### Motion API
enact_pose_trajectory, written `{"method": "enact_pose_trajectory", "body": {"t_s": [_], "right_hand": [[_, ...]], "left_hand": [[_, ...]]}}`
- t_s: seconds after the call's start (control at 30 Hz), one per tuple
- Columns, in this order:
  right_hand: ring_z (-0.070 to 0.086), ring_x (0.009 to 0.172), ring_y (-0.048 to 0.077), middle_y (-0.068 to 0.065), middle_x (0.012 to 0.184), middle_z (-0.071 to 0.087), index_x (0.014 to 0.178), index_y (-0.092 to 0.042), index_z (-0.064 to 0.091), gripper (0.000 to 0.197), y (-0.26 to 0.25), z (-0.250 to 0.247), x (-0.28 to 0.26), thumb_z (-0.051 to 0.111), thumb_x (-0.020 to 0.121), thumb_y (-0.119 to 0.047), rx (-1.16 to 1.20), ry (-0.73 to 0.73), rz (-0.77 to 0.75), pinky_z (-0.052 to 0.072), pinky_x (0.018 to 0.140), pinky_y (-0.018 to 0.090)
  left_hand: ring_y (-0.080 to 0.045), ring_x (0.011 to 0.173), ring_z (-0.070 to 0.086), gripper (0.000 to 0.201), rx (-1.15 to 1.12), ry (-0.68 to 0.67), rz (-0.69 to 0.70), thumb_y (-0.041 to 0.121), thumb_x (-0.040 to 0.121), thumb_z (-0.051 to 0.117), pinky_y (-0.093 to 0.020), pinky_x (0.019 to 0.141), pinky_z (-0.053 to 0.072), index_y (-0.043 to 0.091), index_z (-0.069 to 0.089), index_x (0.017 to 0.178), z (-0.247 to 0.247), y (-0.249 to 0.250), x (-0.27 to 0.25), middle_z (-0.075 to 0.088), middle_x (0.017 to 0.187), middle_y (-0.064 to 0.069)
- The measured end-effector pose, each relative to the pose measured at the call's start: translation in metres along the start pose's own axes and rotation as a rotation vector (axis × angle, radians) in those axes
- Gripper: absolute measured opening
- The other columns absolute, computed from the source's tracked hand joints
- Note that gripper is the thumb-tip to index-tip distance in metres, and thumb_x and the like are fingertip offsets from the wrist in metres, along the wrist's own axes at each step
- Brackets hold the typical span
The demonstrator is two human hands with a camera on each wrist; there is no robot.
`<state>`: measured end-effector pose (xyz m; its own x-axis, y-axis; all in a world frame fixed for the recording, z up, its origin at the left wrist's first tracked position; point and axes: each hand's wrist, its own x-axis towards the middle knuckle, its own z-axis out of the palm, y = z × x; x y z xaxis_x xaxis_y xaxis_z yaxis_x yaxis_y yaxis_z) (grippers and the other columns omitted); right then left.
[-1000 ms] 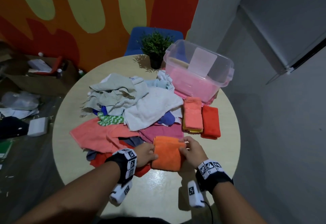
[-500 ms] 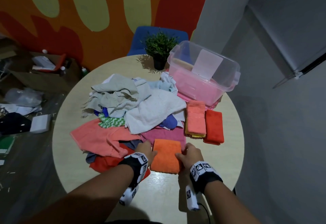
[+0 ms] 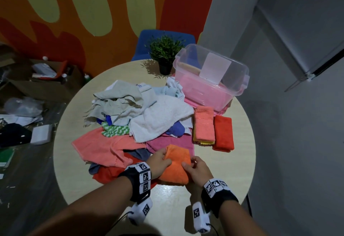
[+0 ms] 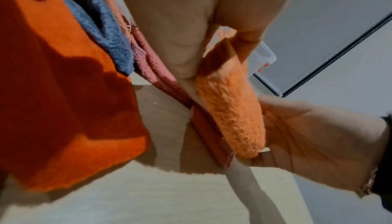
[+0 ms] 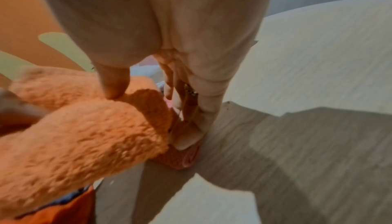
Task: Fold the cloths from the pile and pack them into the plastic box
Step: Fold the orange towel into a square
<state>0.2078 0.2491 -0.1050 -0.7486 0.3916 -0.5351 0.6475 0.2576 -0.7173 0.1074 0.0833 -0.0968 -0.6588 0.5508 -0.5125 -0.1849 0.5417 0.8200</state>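
Orange cloth point(image 3: 176, 165): folded, fluffy, lying at the near edge of the tabletop point(image 3: 240, 163) between the two hands, its far end on a magenta cloth point(image 3: 178, 141).
Left hand point(image 3: 159, 163): grips the cloth's left edge, fingers curled over the top and thumb underneath; the left wrist view shows the fold pinched there point(image 4: 231, 110).
Right hand point(image 3: 198, 169): holds the cloth's right edge, thumb on top point(image 5: 114, 83) and fingers curled down along the side toward the tabletop.
Pile of cloths point(image 3: 141, 116): loose heap beyond and left of the hands, with grey, white, green-striped, blue and salmon pieces; a red cloth point(image 3: 109, 174) sits under the left wrist.
Folded stack point(image 3: 203, 126): salmon over yellow, beyond the right hand, touching a folded red-orange cloth point(image 3: 223, 133) on its right.
Plastic box point(image 3: 212, 79): clear, farther beyond the right hand, open on top, pink cloth showing inside.
Potted plant point(image 3: 164, 53): beside the box, on its left.
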Motion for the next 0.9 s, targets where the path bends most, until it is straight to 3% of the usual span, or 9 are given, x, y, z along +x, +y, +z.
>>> {"method": "enact_pose_trajectory", "body": {"t_s": [0.1,0.23,0.37,0.4,0.53,0.63,0.77,0.83,0.9], "right_hand": [[0.062,0.094,0.006,-0.001,0.11,0.065,0.119,-0.022,0.052,0.04,-0.006,-0.007,-0.007,0.063,0.091,-0.048,0.171,-0.02,-0.019,0.05,0.08,0.023],[0.065,0.095,0.012,0.003,0.109,0.066,0.126,-0.016,0.052,0.037,-0.01,-0.021,-0.013,0.064,0.094,-0.031,0.383,0.059,-0.034,0.051,0.072,0.022],[0.064,0.099,0.02,0.009,0.111,0.063,0.13,-0.021,0.043,0.043,-0.001,-0.042,-0.018,0.063,0.094,-0.008,0.584,0.178,-0.026,0.053,0.074,0.029],[0.062,0.099,0.017,0.006,0.11,0.061,0.13,-0.022,0.042,0.042,0.002,-0.048,-0.019,0.059,0.095,-0.006,0.567,0.202,-0.035,0.052,0.072,0.027],[0.059,0.092,0.008,-0.001,0.104,0.058,0.126,-0.026,0.041,0.034,0.014,-0.069,-0.024,0.048,0.101,-0.005,0.432,0.317,-0.03,0.047,0.06,0.019],[0.059,0.092,0.009,-0.005,0.101,0.058,0.122,-0.027,0.043,0.029,0.022,-0.083,-0.024,0.048,0.101,-0.007,0.348,0.403,-0.029,0.045,0.06,0.019],[0.06,0.107,0.025,0.0,0.118,0.059,0.123,-0.026,0.05,0.029,0.041,-0.096,-0.01,0.057,0.096,-0.015,0.118,0.56,0.066,0.047,0.088,0.034],[0.054,0.116,0.029,0.004,0.131,0.052,0.12,-0.023,0.057,0.027,0.052,-0.093,-0.004,0.06,0.094,-0.021,-0.178,0.63,0.035,0.042,0.099,0.039],[0.049,0.119,0.028,0.001,0.138,0.048,0.123,-0.025,0.061,0.029,0.056,-0.08,-0.008,0.057,0.095,-0.032,-0.45,0.543,-0.092,0.041,0.102,0.04]], "left_hand": [[-0.027,0.096,0.064,0.045,-0.147,-0.063,-0.007,0.031,0.064,0.055,-0.042,0.089,0.051,0.028,0.062,0.108,0.002,0.01,-0.001,0.068,0.097,-0.004],[-0.034,0.108,0.062,0.057,-0.239,-0.123,-0.023,0.02,0.06,0.056,-0.053,0.099,0.049,0.029,0.059,0.116,0.01,0.025,0.004,0.066,0.111,-0.012],[-0.032,0.104,0.068,0.029,-0.389,-0.087,-0.098,0.024,0.085,0.068,-0.054,0.086,0.057,0.024,0.063,0.113,0.028,0.037,0.009,0.07,0.112,-0.011],[-0.03,0.096,0.07,0.017,-0.371,-0.08,-0.114,0.028,0.094,0.063,-0.05,0.076,0.06,0.018,0.062,0.108,0.033,0.04,0.01,0.07,0.107,-0.011],[-0.032,0.075,0.068,0.023,-0.21,-0.059,-0.13,0.031,0.1,0.056,-0.043,0.059,0.062,0.014,0.056,0.084,0.059,0.05,0.016,0.063,0.087,-0.019],[-0.03,0.073,0.067,0.021,-0.134,-0.055,-0.104,0.032,0.099,0.058,-0.043,0.059,0.061,0.014,0.057,0.088,0.077,0.061,0.022,0.063,0.084,-0.017],[-0.024,0.084,0.067,0.026,0.044,0.004,-0.038,0.026,0.096,0.061,-0.032,0.073,0.054,0.018,0.056,0.12,0.084,0.062,0.031,0.068,0.095,-0.007],[-0.02,0.088,0.066,0.02,0.194,0.08,0.007,0.019,0.095,0.057,-0.025,0.075,0.049,0.018,0.063,0.115,0.077,0.057,0.03,0.07,0.096,-0.002],[-0.018,0.077,0.066,0.018,0.2,0.07,0.004,0.009,0.095,0.051,-0.028,0.07,0.051,0.015,0.068,0.098,0.068,0.052,0.023,0.073,0.092,-0.005]]}}
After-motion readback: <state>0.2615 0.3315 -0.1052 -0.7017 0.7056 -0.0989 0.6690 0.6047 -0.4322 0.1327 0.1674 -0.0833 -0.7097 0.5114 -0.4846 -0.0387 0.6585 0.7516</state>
